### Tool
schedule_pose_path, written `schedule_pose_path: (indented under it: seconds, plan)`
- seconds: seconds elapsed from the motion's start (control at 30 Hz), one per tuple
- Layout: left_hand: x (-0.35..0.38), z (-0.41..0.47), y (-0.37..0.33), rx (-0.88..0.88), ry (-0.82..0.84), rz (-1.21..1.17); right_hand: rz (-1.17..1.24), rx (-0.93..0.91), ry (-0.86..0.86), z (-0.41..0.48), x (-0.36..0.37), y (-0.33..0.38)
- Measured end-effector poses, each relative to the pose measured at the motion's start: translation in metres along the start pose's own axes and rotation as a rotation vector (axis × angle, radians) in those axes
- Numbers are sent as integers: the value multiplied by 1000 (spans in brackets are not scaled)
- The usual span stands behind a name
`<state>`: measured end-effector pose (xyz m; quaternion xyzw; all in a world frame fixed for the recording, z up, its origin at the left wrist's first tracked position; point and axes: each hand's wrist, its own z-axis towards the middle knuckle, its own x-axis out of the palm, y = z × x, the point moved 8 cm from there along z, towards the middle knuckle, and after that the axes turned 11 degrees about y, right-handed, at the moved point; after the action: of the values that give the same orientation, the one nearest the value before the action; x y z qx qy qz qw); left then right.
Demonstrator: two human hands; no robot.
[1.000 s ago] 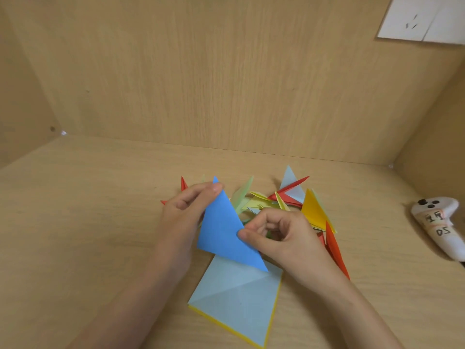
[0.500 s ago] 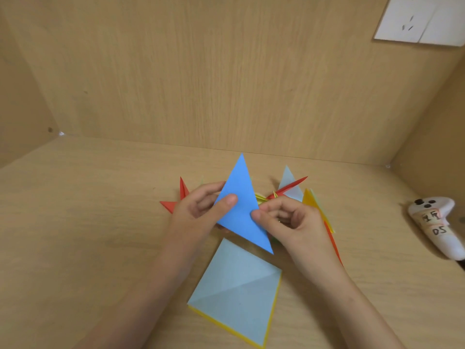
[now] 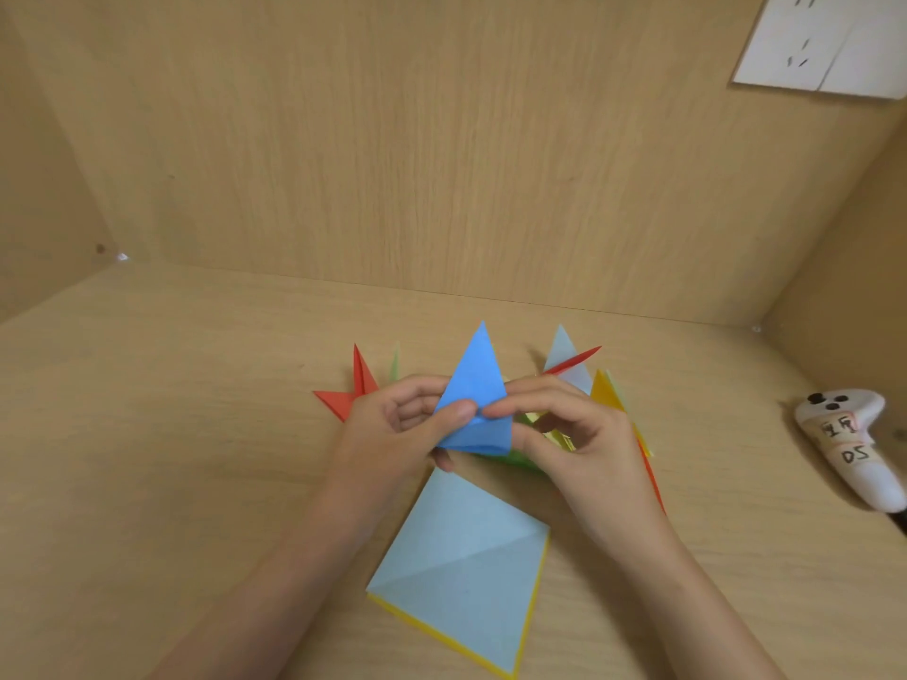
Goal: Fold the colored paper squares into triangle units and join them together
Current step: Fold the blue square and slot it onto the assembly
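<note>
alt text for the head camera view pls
The left hand and right hand pinch a blue paper triangle tip-up over a wooden desk. A pale blue square lies nearer the person, folded colored units behind the hands.

Triangle (image 3: 478,380): mid blue, plain. Top sheet (image 3: 461,566): pale blue, plain; lower sheet (image 3: 432,633): yellow, only its edge showing. Units in the pile: red unit (image 3: 360,385), orange unit (image 3: 606,392), pale blue unit (image 3: 564,355), green unit (image 3: 515,456). Controller (image 3: 854,449): white, black dots, labels with dark handwriting. Table (image 3: 172,434): light wood grain

Blue paper triangle (image 3: 475,385), tip upward
</note>
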<state>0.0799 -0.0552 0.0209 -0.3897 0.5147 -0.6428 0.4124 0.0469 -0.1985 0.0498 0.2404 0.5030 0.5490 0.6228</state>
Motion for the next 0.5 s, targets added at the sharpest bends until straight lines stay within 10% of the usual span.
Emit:
schedule_pose_path:
  seconds: [0.5]
  plan:
    - [6, -3, -7, -4, 18, -29, 367, 94, -124, 1, -7, -14]
